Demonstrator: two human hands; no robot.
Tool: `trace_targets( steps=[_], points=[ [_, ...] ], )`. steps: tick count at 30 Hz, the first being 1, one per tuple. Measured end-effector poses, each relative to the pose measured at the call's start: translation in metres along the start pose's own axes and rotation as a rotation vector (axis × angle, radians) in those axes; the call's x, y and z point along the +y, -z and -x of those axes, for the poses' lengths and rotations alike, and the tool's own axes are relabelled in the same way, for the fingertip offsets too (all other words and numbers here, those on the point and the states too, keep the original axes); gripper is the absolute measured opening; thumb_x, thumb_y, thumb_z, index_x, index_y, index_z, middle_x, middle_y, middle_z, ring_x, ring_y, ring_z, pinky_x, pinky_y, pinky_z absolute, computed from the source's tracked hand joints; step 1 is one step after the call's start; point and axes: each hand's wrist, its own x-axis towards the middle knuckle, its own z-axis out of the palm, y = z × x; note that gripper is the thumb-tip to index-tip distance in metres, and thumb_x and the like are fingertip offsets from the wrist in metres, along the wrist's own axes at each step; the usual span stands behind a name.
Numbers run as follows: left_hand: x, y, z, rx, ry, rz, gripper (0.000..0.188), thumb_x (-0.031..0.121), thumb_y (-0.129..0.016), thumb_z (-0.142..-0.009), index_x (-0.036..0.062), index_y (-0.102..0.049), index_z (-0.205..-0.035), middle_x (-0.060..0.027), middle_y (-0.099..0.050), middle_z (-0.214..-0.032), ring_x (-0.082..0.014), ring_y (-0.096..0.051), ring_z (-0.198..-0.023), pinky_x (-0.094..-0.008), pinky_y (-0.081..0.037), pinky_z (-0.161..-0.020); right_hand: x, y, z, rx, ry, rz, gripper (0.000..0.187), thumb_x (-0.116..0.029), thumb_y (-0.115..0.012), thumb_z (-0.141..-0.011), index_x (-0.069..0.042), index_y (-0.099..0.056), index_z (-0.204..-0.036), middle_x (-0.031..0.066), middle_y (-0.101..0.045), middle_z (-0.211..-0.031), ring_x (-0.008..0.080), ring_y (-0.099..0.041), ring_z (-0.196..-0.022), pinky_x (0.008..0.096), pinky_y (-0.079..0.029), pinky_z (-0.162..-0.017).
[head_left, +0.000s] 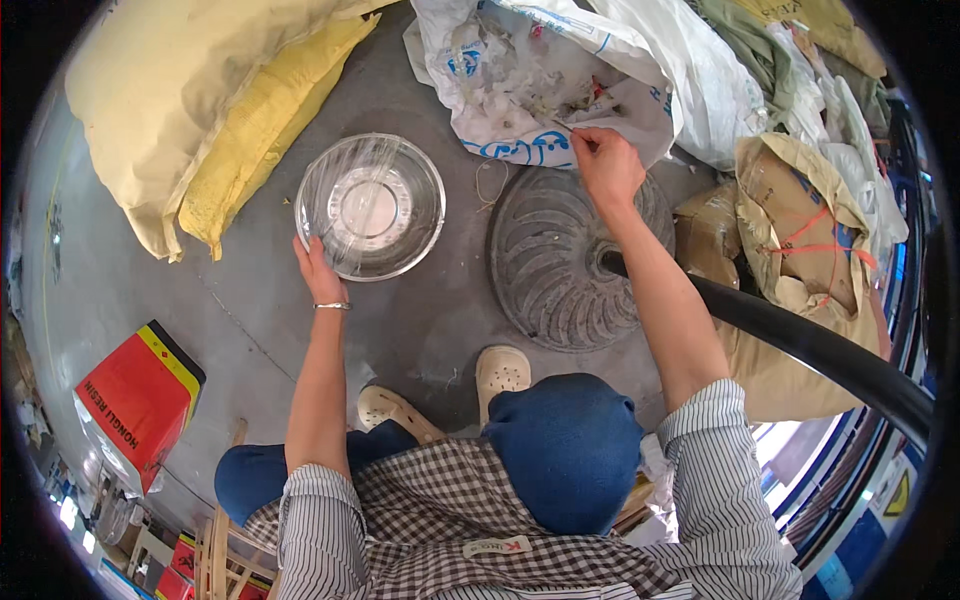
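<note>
A shiny round metal bowl [415,225] is held at its near left rim by my left hand [316,272], fingers against its side. Clear film with streaky glare seems to stretch over the bowl's left part. My right hand [610,172] is closed in a pinch at the near edge of a white woven sack [500,135]. Whatever sits between those fingertips is too small to make out. Inside the open sack lies whitish, fluffy scrap [530,85] with a few red bits.
A heavy round ribbed base [545,265] with a black pole [800,335] slants under my right forearm. Yellow sacks [270,135] lie at far left, a red tin [140,400] at left. Wrapped cardboard bundles [800,230] stand at right. Cream clogs [500,370] show below.
</note>
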Motion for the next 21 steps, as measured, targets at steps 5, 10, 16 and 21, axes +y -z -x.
trace_targets(
  steps=[5, 10, 16, 21],
  points=[
    [0.005, 0.01, -0.03, 0.031, -0.027, -0.185, 0.035, 0.021, -0.047, -0.093, -0.0002, -0.047, -0.12, -0.0072, -0.055, -0.111, -0.015, -0.05, -0.1, -0.0284, -0.039, -0.089, 0.006, -0.006, 0.001, -0.173, -0.036, 0.101, 0.015, -0.027, -0.065, -0.076, -0.019, -0.072, -0.087, 0.007, -0.068, -0.079, 0.0295, -0.064, -0.076, 0.0406, -0.05, -0.065],
    [0.005, 0.008, -0.037, -0.085, -0.07, -0.39, 0.029, 0.023, -0.052, -0.092, -0.001, -0.057, -0.108, -0.0022, -0.059, -0.096, -0.0103, -0.051, -0.085, -0.0255, -0.041, -0.077, 0.023, -0.012, 0.008, -0.188, -0.031, 0.112, 0.016, -0.027, -0.065, -0.076, -0.02, -0.072, -0.088, 0.0067, -0.068, -0.079, 0.0291, -0.064, -0.077, 0.0404, -0.05, -0.065],
    [0.005, 0.031, -0.05, -0.061, -0.038, -0.534, 0.024, 0.023, -0.056, -0.091, 0.0014, -0.059, -0.101, 0.0014, -0.057, -0.088, -0.0075, -0.047, -0.078, -0.0253, -0.04, -0.07, 0.02, -0.008, 0.009, -0.216, -0.152, -0.037, 0.018, -0.029, -0.065, -0.075, -0.02, -0.072, -0.09, 0.0055, -0.068, -0.08, 0.0275, -0.065, -0.077, 0.0387, -0.05, -0.066],
    [0.017, 0.02, -0.041, 0.104, -0.297, -0.562, 0.029, 0.024, -0.051, -0.093, -0.0032, -0.059, -0.099, -0.0045, -0.058, -0.085, -0.0112, -0.049, -0.078, -0.0264, -0.041, -0.072, 0.022, -0.013, 0.005, -0.215, -0.178, -0.082, 0.02, -0.03, -0.065, -0.074, -0.02, -0.072, -0.09, 0.0046, -0.069, -0.082, 0.0266, -0.065, -0.078, 0.0375, -0.051, -0.067]
  ],
)
